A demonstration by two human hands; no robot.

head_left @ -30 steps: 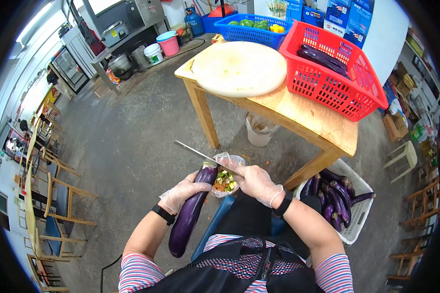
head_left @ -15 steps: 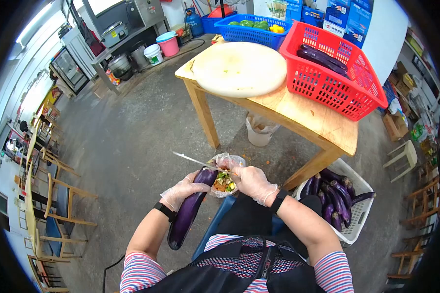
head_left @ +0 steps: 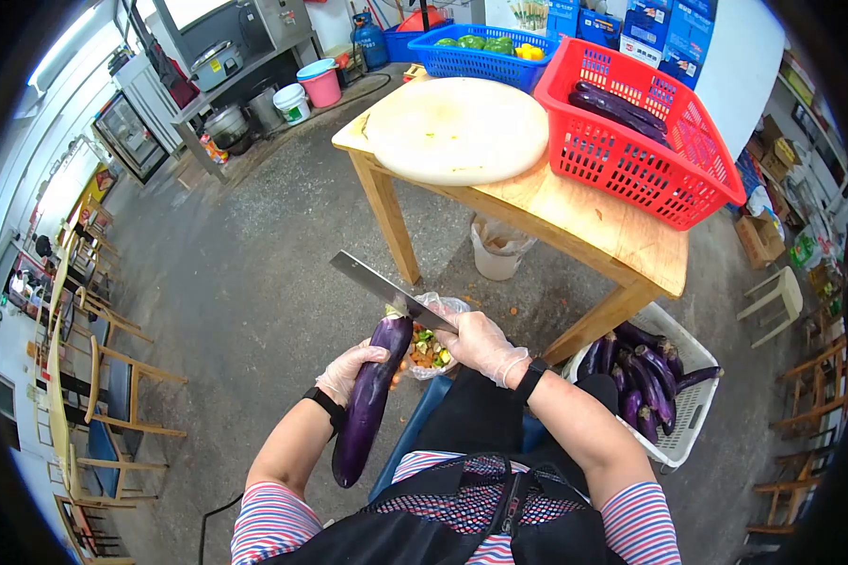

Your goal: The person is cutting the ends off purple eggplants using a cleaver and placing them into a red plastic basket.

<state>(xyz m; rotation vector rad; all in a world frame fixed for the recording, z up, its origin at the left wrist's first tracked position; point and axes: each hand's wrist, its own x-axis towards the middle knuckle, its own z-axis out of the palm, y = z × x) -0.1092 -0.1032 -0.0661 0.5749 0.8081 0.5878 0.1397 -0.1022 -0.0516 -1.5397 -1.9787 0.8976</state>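
Observation:
My left hand (head_left: 353,369), in a clear plastic glove, is closed around a long purple eggplant (head_left: 373,400) that slants with its stem end up and away from me. In my gloved right hand (head_left: 481,344) is a cleaver (head_left: 382,286), held by its handle. Its broad blade points up and left and lies across the pale stem end of the eggplant. Beneath the blade and my right hand, a bag-lined bin (head_left: 440,304) on the floor holds orange and green vegetable scraps (head_left: 428,352), partly hidden by the hand and blade.
Ahead stands a wooden table (head_left: 631,231) bearing a round cutting board (head_left: 457,132), a red basket (head_left: 650,141) with eggplants and a blue basket (head_left: 471,64) of peppers. A white crate (head_left: 695,414) of eggplants is at my right. Under the table stands a white bin (head_left: 499,252).
The cleaver has turned from edge-on to showing its broad face, its tip higher. The eggplant has swung slightly right at its lower end, and my left hand has shifted its hold a little.

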